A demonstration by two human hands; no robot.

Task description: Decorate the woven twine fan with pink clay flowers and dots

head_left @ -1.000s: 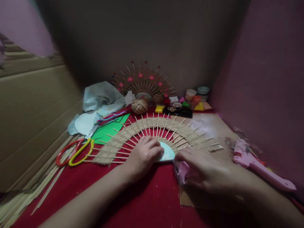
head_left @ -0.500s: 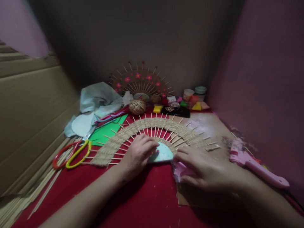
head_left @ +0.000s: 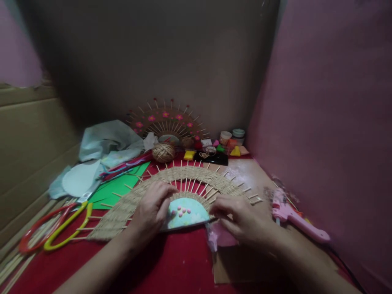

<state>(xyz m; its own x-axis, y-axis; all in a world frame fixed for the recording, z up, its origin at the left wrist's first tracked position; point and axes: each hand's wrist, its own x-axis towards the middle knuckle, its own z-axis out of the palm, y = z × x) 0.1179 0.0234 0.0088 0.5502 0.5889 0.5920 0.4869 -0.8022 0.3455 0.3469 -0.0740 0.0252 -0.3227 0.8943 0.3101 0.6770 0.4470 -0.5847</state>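
Note:
A half-round fan of woven straw and wooden sticks [head_left: 186, 176] lies on the red table [head_left: 183, 261]. Its pale blue centre piece [head_left: 183, 212] carries small pink dots. My left hand [head_left: 151, 212] rests on the fan's left inner edge, fingers curled down on it. My right hand [head_left: 241, 220] lies at the right corner of the blue piece, fingers pinched over a pink lump [head_left: 216, 239] that looks like soft clay or cloth.
A pink glue gun [head_left: 290, 216] lies to the right. Red and yellow scissors [head_left: 55, 232], green paper [head_left: 119, 190] and white cloth [head_left: 104, 143] are at the left. A twine ball [head_left: 163, 152], a finished flowered fan [head_left: 167, 122], small jars [head_left: 232, 136] and coloured lumps stand behind. Cardboard walls enclose the table.
The view swung right and tilted up. My left hand slid left off the blue centre, uncovering its pink dots. My right hand stayed at the fan's right corner.

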